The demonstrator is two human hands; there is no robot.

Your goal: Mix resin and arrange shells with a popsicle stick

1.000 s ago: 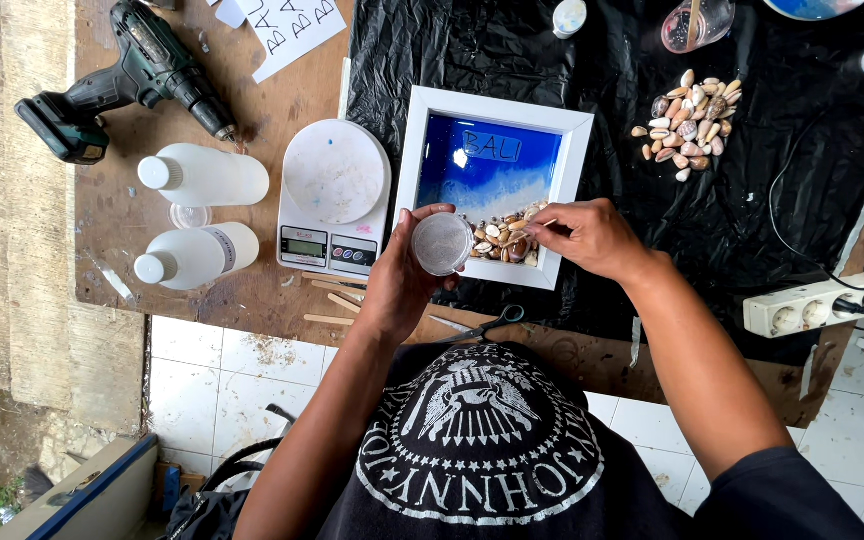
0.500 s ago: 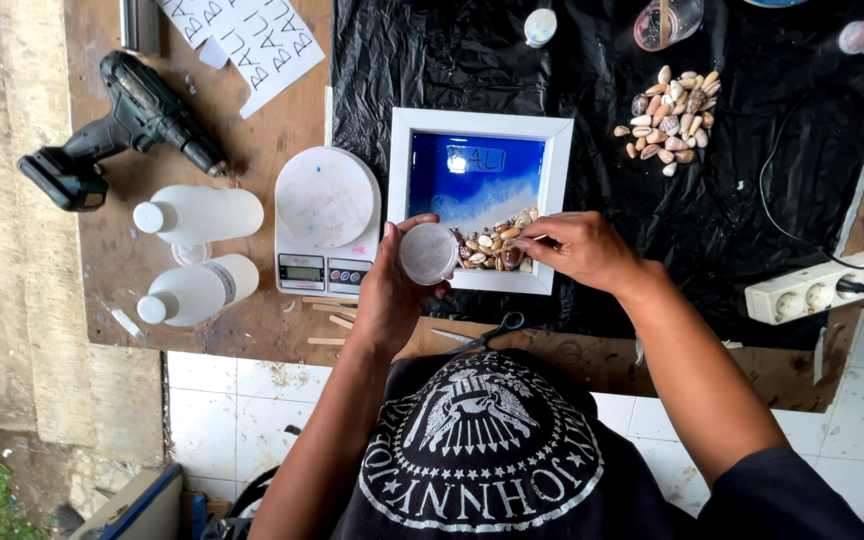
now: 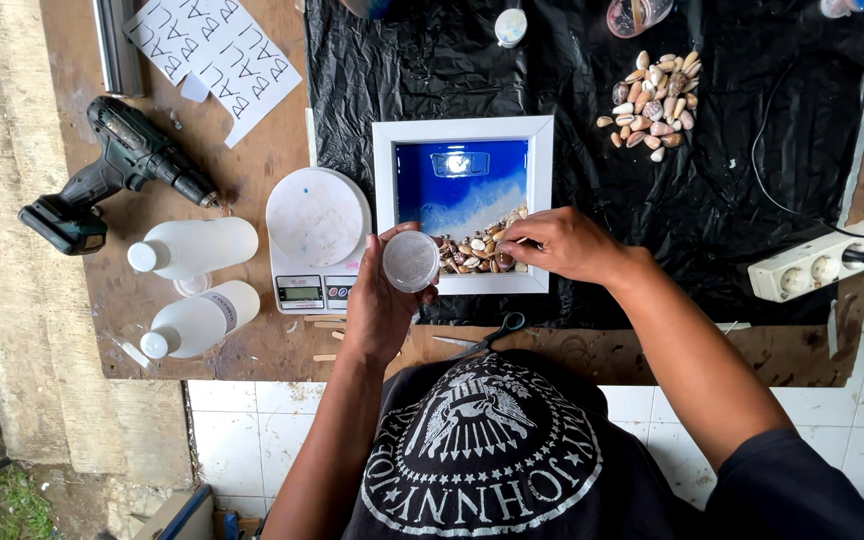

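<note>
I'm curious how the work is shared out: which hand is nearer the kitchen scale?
Left. The left hand, holding a small round container, sits right beside the kitchen scale. The right hand is farther away, over the shells in the white frame.

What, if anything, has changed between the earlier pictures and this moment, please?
Very little. The right hand has slid slightly left along the shells in the frame, its fingers still at them. The left hand still holds the small round cup beside the white picture frame. The scale, two bottles, drill and loose shell pile lie as before.
</note>
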